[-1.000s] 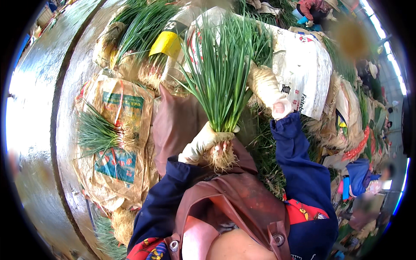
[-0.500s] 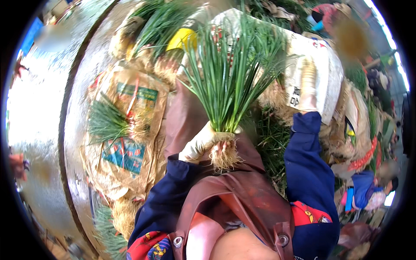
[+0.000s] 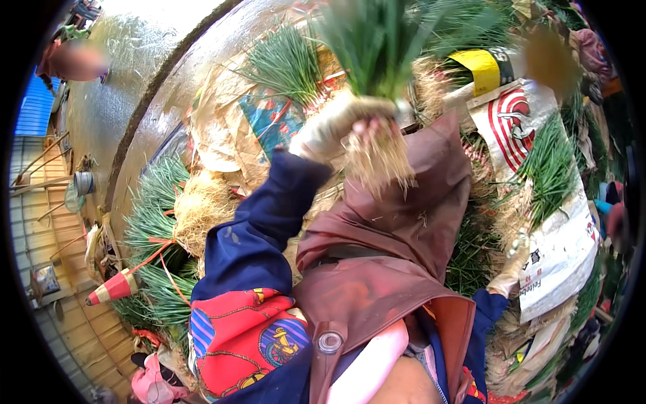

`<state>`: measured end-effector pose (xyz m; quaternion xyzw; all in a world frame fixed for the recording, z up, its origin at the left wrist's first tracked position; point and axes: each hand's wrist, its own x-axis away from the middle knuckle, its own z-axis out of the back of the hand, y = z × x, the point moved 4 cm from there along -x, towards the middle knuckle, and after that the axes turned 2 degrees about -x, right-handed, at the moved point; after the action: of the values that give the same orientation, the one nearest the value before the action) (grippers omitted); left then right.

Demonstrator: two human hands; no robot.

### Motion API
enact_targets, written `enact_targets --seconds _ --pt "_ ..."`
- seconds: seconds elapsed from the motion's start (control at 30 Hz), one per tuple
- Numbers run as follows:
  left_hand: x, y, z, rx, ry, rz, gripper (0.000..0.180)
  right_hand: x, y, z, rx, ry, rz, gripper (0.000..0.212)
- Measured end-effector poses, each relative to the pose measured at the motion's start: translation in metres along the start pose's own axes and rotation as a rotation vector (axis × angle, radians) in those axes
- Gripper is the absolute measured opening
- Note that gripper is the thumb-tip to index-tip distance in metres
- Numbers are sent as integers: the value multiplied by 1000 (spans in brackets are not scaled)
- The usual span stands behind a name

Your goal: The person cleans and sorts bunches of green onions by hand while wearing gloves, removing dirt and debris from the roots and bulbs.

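Observation:
My gloved left hand [image 3: 346,128] is closed around a thick bunch of spring onions [image 3: 370,54], held up in front of me. Its green leaves point away and its pale roots hang toward my apron; motion smears the leaves and roots. On the right, my gloved right hand [image 3: 513,264] reaches over a white sack [image 3: 562,276], by the roots of a smaller spring onion bunch [image 3: 548,172] lying there. Whether its fingers grip those roots I cannot tell. A tied spring onion bunch [image 3: 286,67] rests on brown wrapping at the far left.
Several tied bunches [image 3: 158,229] with straw-coloured roots lie at my left. A red-and-cream striped cone-shaped thing [image 3: 113,288] is beside them. More spring onions [image 3: 471,30] are piled at the back, near a yellow-and-black package [image 3: 481,71]. Other people are at the edges.
My view has turned toward the left. My left hand has lifted the bunch away from my lap. My right hand is still over the white sack, where a smaller bunch now shows.

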<state>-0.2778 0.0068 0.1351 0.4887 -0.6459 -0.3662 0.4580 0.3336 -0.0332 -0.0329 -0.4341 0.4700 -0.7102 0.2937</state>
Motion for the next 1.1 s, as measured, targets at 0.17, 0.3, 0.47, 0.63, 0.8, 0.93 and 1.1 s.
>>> enact_targets --seconds 0.17,0.3,0.47,0.63,0.8,0.93,1.1 --pt "-62 30 144 -19 118 -224 31 14 28 -81 104 -13 -102 28" --pt "-122 -8 230 248 240 -166 31 16 23 -112 280 -135 -215 28" --pt "-159 -173 286 691 521 139 26 32 35 -152 439 -254 -315 38" --pt "-180 -281 299 824 699 160 10 34 53 -152 551 -296 -471 28" --pt "-189 -280 317 768 588 266 15 20 129 -108 180 -265 -402 17" --pt "-158 -229 293 503 568 295 23 6 186 -65 308 -436 -304 22" --pt "-98 -203 271 -528 1002 99 49 33 180 -81 169 -472 -451 26"
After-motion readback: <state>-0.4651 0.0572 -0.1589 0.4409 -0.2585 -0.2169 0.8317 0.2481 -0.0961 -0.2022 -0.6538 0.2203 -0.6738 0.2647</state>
